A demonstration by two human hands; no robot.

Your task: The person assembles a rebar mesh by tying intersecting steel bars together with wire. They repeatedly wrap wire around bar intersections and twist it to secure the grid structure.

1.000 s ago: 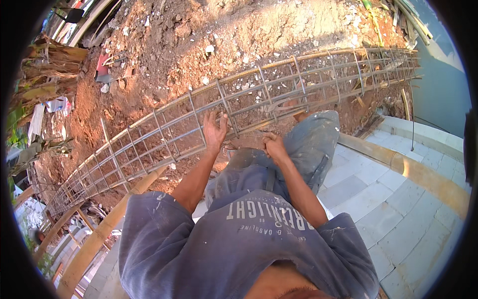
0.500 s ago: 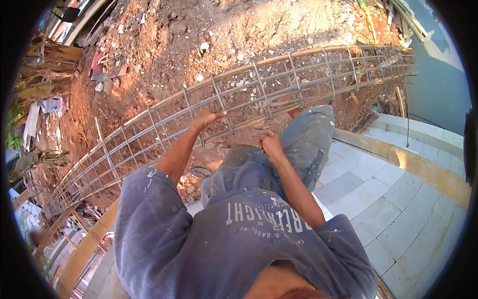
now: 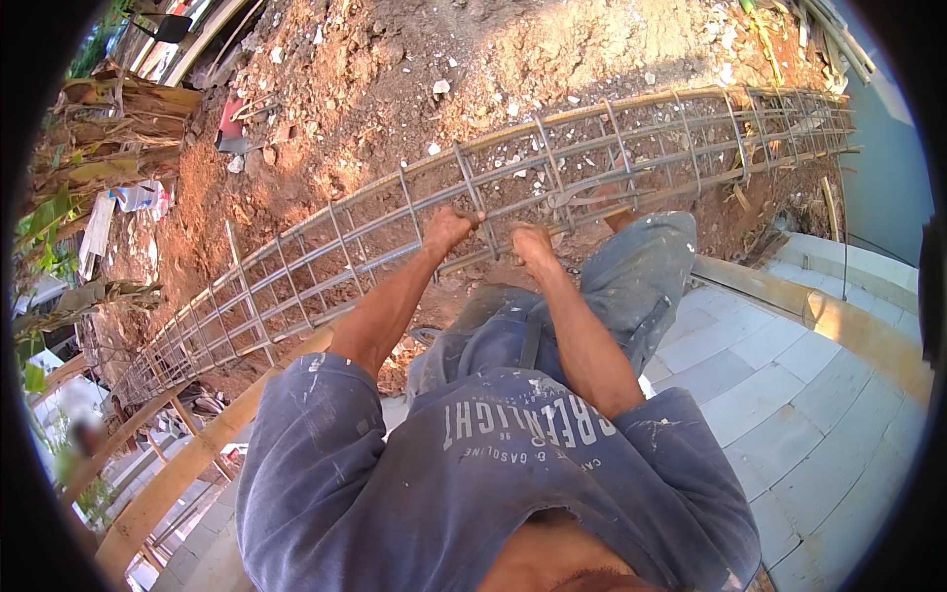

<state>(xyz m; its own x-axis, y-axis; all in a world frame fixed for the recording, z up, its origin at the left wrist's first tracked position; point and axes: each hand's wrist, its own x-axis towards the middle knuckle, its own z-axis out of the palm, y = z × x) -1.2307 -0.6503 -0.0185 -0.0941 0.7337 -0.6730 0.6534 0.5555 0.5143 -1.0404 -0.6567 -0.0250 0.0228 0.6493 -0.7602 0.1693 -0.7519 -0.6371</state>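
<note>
I've got my left hand [image 3: 449, 229] and right hand [image 3: 533, 247] both clamped on the long rusty steel rebar cage [image 3: 552, 178] running across mid-frame over red dirt [image 3: 414, 89], and a protruding wire end could, I reckon, cut a finger.

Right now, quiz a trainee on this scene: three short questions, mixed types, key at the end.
1. True or false: both hands rest on the rebar cage.
2. What lies under the cage? A) water B) red soil C) grass
3. Which hand is closer to the paved tiles?

Key:
1. True: the left hand and right hand each touch a bar of the cage.
2. B: red soil with scattered stones.
3. The right hand.
</note>
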